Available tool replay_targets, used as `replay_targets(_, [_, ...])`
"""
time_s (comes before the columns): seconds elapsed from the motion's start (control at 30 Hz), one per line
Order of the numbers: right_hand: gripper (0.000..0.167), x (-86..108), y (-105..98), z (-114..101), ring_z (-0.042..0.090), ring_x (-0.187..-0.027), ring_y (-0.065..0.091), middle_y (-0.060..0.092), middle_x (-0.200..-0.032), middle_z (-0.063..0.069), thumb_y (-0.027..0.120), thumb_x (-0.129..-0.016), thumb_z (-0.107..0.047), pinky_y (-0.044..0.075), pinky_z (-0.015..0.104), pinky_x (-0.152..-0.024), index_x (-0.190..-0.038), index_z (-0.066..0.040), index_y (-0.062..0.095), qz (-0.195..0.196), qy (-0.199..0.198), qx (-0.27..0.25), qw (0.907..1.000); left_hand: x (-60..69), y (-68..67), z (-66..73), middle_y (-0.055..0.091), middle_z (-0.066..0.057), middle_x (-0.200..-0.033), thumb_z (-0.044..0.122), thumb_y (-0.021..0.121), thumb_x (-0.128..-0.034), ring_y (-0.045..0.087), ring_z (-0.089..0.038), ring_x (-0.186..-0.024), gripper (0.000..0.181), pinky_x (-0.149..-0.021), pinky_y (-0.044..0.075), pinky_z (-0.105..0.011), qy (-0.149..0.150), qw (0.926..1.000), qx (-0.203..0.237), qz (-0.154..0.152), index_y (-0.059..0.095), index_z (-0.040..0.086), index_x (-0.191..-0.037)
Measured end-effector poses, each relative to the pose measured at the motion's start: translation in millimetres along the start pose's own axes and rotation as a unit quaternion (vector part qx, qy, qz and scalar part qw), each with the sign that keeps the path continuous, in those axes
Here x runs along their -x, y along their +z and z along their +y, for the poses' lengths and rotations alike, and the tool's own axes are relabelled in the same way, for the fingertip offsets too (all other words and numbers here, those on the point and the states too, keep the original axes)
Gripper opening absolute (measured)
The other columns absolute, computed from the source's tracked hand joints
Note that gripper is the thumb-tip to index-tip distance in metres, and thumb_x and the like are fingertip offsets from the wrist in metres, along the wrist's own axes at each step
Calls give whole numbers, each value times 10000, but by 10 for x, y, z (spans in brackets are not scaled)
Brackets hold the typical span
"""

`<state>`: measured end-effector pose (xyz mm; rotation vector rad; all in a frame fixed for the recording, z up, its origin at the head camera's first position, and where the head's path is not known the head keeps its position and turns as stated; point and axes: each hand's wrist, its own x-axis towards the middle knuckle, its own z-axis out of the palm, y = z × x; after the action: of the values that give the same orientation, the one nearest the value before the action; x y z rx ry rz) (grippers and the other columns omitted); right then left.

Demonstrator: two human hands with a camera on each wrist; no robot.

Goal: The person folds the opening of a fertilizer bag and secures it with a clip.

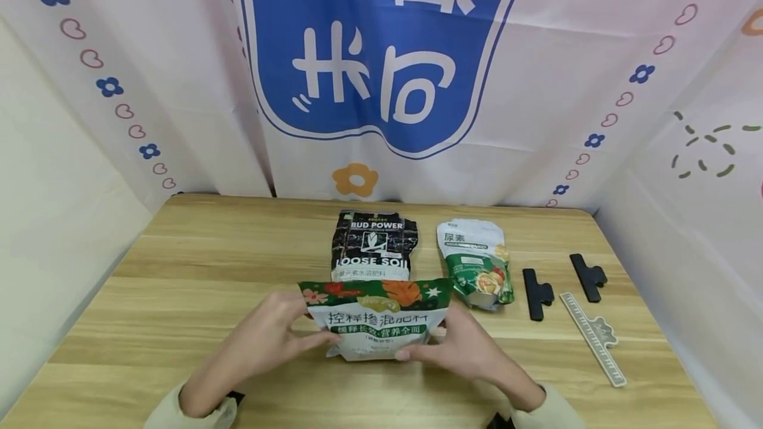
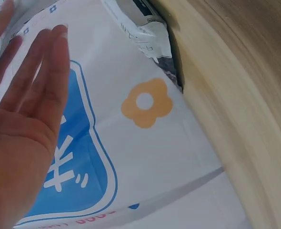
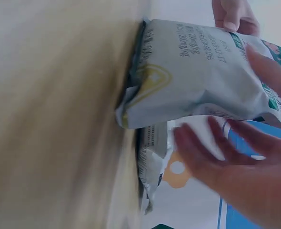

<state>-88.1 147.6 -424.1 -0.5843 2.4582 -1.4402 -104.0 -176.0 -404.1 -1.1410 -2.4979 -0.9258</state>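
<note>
A green-and-white fertilizer pouch [image 1: 378, 343] stands near the middle of the wooden table, its printed front towards me and its top leaning forward. My left hand [image 1: 268, 333] holds it at the left side, thumb on the front and fingers behind. In the left wrist view that hand's fingers [image 2: 55, 78] look long and nearly straight. At the pouch's right side is my right hand [image 1: 471, 346], thumb across the front. The right wrist view shows its blurred fingers [image 3: 193, 143] spread beside the pouch [image 3: 193, 81], with a gap between.
Behind the pouch lies a black "BUD POWER LOOSE SOIL" pouch [image 1: 372, 243]. A smaller white-and-green pouch [image 1: 473, 263] lies to its right. Farther right are two black clips [image 1: 536, 293] and a long pale clip with ruler-like marks [image 1: 596, 339]. A printed curtain [image 1: 536, 118] hangs behind the table.
</note>
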Motion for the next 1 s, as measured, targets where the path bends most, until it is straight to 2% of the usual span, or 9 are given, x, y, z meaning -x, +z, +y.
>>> replay_targets(0.1, [563, -31, -30, -63, 114, -1245, 687, 721, -1352, -121, 880, -852, -376, 565, 327, -1096, -1367, -319, 657, 216, -248, -293, 9990, -13, 7, 1, 814, 78, -1043, 296, 904, -822, 660, 80, -781, 365, -739, 597, -113, -205, 9990, 380, -85, 776, 197, -1149])
replay_targets(0.2, [438, -55, -44, -116, 101, -1185, 710, 755, -1310, -50, 841, -911, -289, 597, 282, -1026, -1325, -247, 706, 385, -621, -511, 9960, -35, 32, 37, 793, 99, -1191, 303, 898, -832, 741, -34, -1047, 428, -929, 644, -266, -753, 9934, 859, -60, 761, 245, -1234])
replay_targets(0.3, [348, -74, -38, -164, 81, -1097, 733, 784, -1251, -15, 812, -939, -210, 626, 272, -942, -1280, -205, 740, 605, -922, -655, 9917, -72, 53, 102, 761, 160, -874, 308, 893, -842, 650, 54, -780, 264, -749, 624, -222, -1339, 9808, 1416, 122, 793, 260, -1082])
replay_targets(0.4, [306, -94, -29, -204, 79, -1090, 747, 800, -1214, -5, 801, -943, -165, 634, 270, -934, -1247, -182, 766, 773, -1069, -820, 9879, -119, 60, 161, 442, 157, -567, 298, 887, -853, 356, 94, -528, 134, -464, 409, -157, -1869, 9600, 2078, 141, 792, 213, -896])
replay_targets(0.47, [277, -108, -27, -211, 105, -1079, 764, 808, -1185, 27, 795, -942, -131, 641, 288, -940, -1218, -144, 780, 826, -1194, -937, 9850, -146, 54, 187, 395, 128, -528, 271, 883, -860, 160, 39, -479, 142, -395, 216, -154, -2185, 9410, 2583, 28, 796, 158, -867])
replay_targets(0.6, [265, -130, -30, -207, 141, -1096, 773, 809, -1173, 64, 785, -943, -93, 643, 314, -965, -1208, -104, 782, 826, -1362, -1044, 9817, -202, 77, 204, 821, -5, -884, 241, 853, -895, 453, 41, -516, 220, -491, 457, -139, -2573, 9044, 3397, -225, 805, 86, -1044])
replay_targets(0.7, [245, -135, -35, -208, 138, -1086, 774, 815, -1154, 57, 787, -940, -85, 647, 311, -951, -1183, -109, 794, 885, -1366, -1052, 9810, -237, 125, 196, 822, -58, -1120, 232, 836, -916, 669, 8, -731, 317, -741, 599, -173, -2555, 8973, 3590, -253, 771, 100, -1196])
replay_targets(0.87, [218, -126, -50, -232, 145, -1069, 780, 819, -1135, 51, 788, -936, -81, 657, 322, -926, -1151, -110, 806, 901, -1279, -1216, 9802, -273, 193, 183, 825, -64, -1102, 217, 819, -933, 778, -91, -954, 292, -853, 650, -243, -2423, 8982, 3669, -7, 765, 90, -1190])
replay_targets(1.0, [193, -122, -65, -237, 133, -1047, 782, 820, -1123, 76, 776, -946, -76, 661, 314, -901, -1136, -78, 810, 851, -1328, -1275, 9792, -274, 191, 185, 832, -77, -1028, 208, 817, -933, 725, -41, -750, 260, -701, 623, -200, -2452, 8955, 3713, 50, 778, 66, -1147])
